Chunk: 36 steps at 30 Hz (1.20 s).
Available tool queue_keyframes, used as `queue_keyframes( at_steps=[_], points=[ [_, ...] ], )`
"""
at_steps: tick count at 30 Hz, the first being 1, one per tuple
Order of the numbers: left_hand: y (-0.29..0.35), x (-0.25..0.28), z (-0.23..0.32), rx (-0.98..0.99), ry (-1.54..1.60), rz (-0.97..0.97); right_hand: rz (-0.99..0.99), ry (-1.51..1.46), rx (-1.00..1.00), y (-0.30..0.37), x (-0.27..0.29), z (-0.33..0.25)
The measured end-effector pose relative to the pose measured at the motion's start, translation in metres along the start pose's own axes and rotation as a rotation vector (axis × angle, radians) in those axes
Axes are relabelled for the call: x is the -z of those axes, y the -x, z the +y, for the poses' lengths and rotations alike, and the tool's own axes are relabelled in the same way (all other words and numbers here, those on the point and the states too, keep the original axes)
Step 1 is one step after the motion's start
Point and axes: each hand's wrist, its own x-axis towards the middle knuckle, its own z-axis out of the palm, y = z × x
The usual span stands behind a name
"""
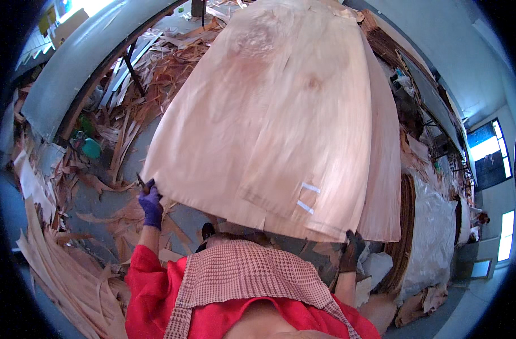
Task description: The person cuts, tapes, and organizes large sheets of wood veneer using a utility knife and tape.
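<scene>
A large pale wood veneer sheet (212,141) stretches away in front of me, with a knot and rough darker patches at its far end. Two short white tape strips (307,198) lie around a small cut or hole near its near right part. My left hand (150,208), in a purple glove, is closed at the sheet's near left corner. A short dark tool, perhaps a knife (140,181), sticks up from its fingers. At the near right corner, my right hand (351,253), in a dark glove, is closed on the sheet's edge.
Another veneer sheet (385,192) shows below on the right. Veneer scraps (139,107) litter the floor at left. A long grey-topped table (71,73) stands far left, with a green container (91,148) nearby. A plastic-wrapped stack (430,231) stands at right.
</scene>
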Motion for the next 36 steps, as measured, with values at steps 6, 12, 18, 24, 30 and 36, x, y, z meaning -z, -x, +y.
queue_keyframes(
  at_steps=[6, 12, 18, 24, 30, 36],
  points=[
    [-0.033, -0.048, 0.022, 0.044, -0.063, -0.031, -0.062, -0.066, 0.114, -0.032, -0.035, -0.021],
    [-0.042, -0.031, 0.010, 0.059, -0.087, 0.012, 0.039, -0.077, -0.028, -0.014, -0.030, -0.017],
    [-0.043, -0.070, 0.018, 0.103, -0.101, -0.057, -0.058, -0.062, 0.105, -0.056, -0.033, -0.018],
    [-0.068, -0.039, -0.017, -0.067, -0.079, -0.190, -0.115, 0.110, 0.139, -0.088, -0.026, -0.013],
    [-0.054, -0.070, -0.030, 0.027, -0.250, -0.064, -0.137, 0.223, 0.029, -0.112, 0.017, 0.029],
    [-0.056, -0.060, -0.034, 0.070, -0.175, -0.009, 0.024, 0.353, 0.129, -0.130, 0.004, 0.037]
  ],
)
